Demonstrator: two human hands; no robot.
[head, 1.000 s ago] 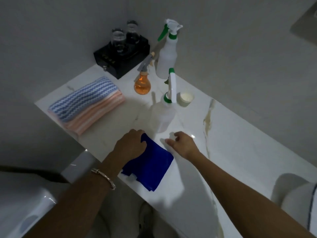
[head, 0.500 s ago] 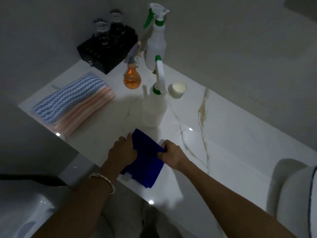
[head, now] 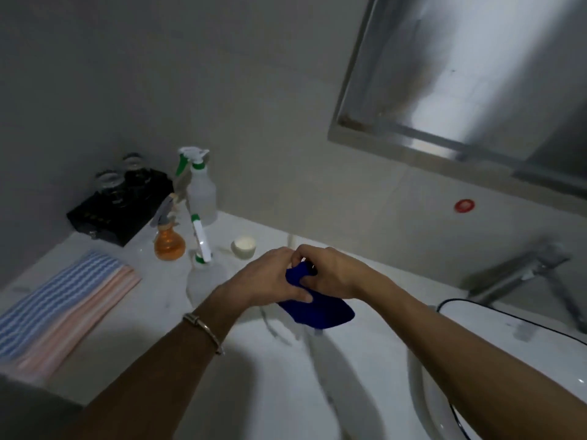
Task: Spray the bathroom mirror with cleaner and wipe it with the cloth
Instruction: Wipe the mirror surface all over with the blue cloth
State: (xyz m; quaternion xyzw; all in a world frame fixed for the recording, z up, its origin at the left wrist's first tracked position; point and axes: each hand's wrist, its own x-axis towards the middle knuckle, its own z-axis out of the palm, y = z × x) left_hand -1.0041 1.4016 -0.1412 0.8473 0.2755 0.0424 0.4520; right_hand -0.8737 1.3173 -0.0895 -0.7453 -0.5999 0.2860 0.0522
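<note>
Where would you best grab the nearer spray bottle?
Probably grip the bottle round its narrow neck at the green collar, coming from the right front: it stands upright, the body is wide, and the orange bottle crowds its left side.

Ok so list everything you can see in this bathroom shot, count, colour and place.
mirror: one, silvery frame, wall upper right
back spray bottle: one, clear, green-white head, against wall
front spray bottle: one, same colours, nearer on counter
small sprayer: one, orange, beside front spray bottle
cup: one, white, right of small sprayer
box: one, black, back left, glass jars on top
folded towels: stack, blue-striped and pink, counter left
blue cloth: one, held above counter
tap: one, metal, right
basin: one, white, lower right
sticker: one, red, wall below mirror
bracelet: one, metal, left wrist
left hand: grips blue cloth
right hand: pinches blue cloth
</note>
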